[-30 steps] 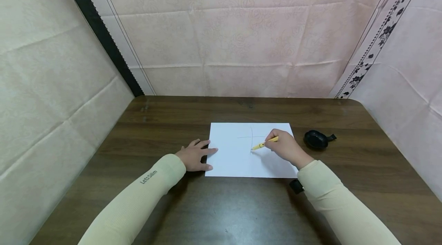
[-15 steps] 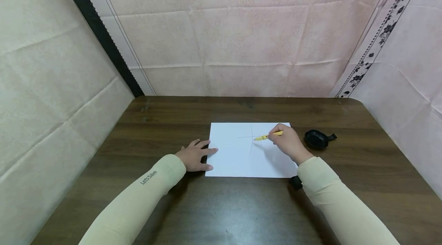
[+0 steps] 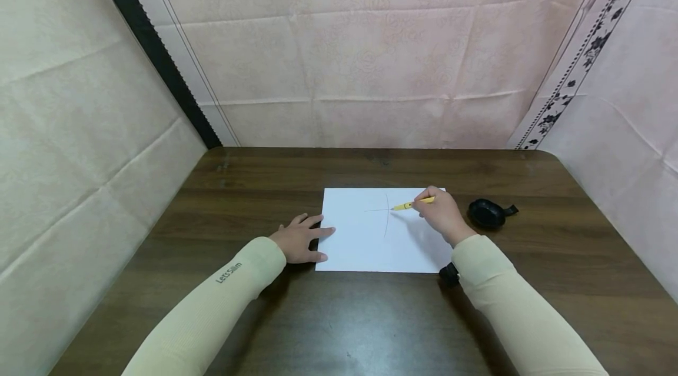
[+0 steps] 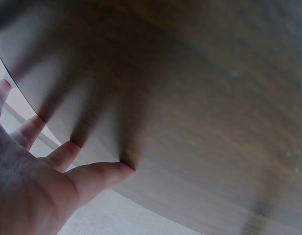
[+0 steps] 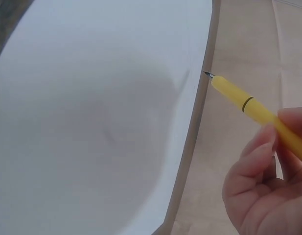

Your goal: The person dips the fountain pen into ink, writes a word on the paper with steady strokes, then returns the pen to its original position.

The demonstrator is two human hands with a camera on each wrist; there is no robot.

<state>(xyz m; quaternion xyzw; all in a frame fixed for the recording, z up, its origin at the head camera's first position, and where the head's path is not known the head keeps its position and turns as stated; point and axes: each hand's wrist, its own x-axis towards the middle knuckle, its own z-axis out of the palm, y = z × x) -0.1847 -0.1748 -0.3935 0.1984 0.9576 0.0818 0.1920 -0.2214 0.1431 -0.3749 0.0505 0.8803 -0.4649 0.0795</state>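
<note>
A yellow fountain pen (image 3: 404, 206) is pinched between the thumb and fingers of my right hand (image 3: 442, 216). Its metal nib shows in the right wrist view, where the pen (image 5: 248, 104) slants up to the left. Beneath it lies a white sheet of paper (image 3: 355, 249), marked with a thin upright line and a level line crossing it. The nib is at or just over the paper, right beside that crossing; contact cannot be told. My left hand (image 3: 299, 242) rests with spread fingers on the sheet's left edge, and holds nothing.
To the right of the paper, a small black oval object (image 3: 487, 213) with a short tab lies on the brown wooden table (image 3: 254, 176). A black device (image 3: 448, 275) is worn under my right wrist. Pale patterned cloth (image 3: 371, 70) hangs behind the table and at both sides.
My right hand has moved the pen up the sheet, from the lower end of the upright line to just right of the crossing. The left hand and the paper have stayed put.
</note>
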